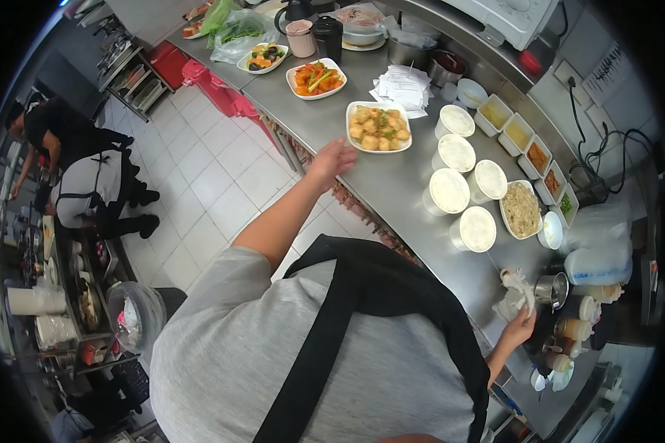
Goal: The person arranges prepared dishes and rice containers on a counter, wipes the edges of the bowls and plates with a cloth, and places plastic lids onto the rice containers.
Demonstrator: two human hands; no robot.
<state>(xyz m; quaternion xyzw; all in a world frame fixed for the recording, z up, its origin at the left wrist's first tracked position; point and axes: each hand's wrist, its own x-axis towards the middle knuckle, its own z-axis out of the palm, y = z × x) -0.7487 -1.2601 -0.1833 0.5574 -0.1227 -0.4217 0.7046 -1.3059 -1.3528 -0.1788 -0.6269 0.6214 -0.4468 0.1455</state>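
Note:
My left hand (334, 159) is at the counter's front edge, fingers stretched out and nothing in it. Just beyond its fingertips sits a white square dish (379, 149) of golden fried pieces with green bits; I cannot tell whether they touch. Over at the right, my right hand (523, 329) grips a crumpled white cloth (517, 295) low over the counter. A small metal pot (552, 290) stands beside the cloth. Between my hands are several white tubs (448, 192) filled with something white, and a dish of brownish rice (521, 210).
Along the steel counter (428, 244) are a stir-fry dish (316, 79), a black thermos (327, 40), paper slips (404, 88) and sauce containers (516, 135). Bottles crowd the right end. Two people (89, 177) bend over shelving at the left, and a pink bin (218, 90) stands under the counter.

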